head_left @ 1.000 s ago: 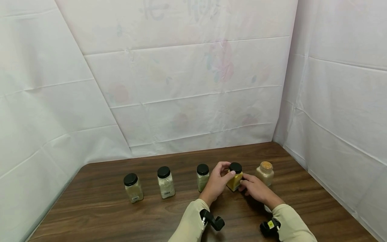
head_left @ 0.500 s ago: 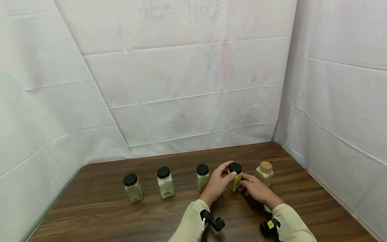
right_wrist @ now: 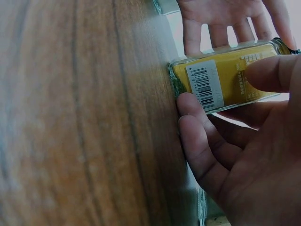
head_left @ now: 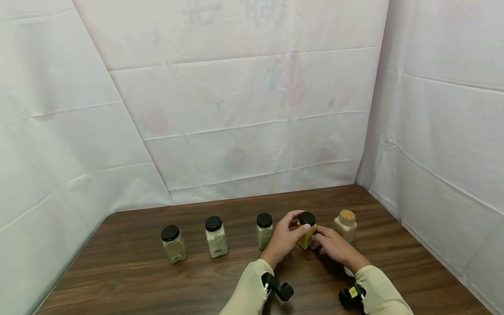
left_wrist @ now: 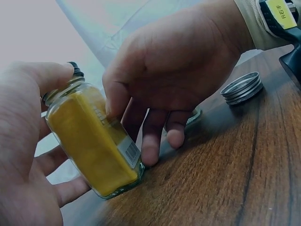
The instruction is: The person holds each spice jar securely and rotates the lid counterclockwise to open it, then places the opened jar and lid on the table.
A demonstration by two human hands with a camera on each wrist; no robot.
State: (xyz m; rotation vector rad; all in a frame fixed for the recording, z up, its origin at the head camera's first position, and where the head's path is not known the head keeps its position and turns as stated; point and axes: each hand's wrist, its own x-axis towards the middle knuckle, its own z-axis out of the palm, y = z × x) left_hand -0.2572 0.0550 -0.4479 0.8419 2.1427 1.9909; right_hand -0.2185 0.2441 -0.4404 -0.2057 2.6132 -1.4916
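Note:
A square glass spice jar (head_left: 305, 240) of yellow powder stands on the table, topped by a black lid (head_left: 307, 218). My left hand (head_left: 280, 239) holds it from the left, thumb at the front of the lid and forefinger behind. From the other side my right hand (head_left: 335, 248) grips the glass; its thumb presses near the barcode label (right_wrist: 205, 84) in the right wrist view. The left wrist view has the jar (left_wrist: 91, 146) tilted in frame between both hands.
Left of my hands stand black-lidded jars: a green one (head_left: 264, 237), a pale one (head_left: 217, 243) and a yellowish-green one (head_left: 175, 251). A beige jar (head_left: 345, 230) with an orange-brown top stands right. A silver screw lid (left_wrist: 242, 88) lies near my right wrist.
My left forefinger shifts slightly behind the black lid, straightening and then settling back a little. The jar and my right hand stay practically in place.

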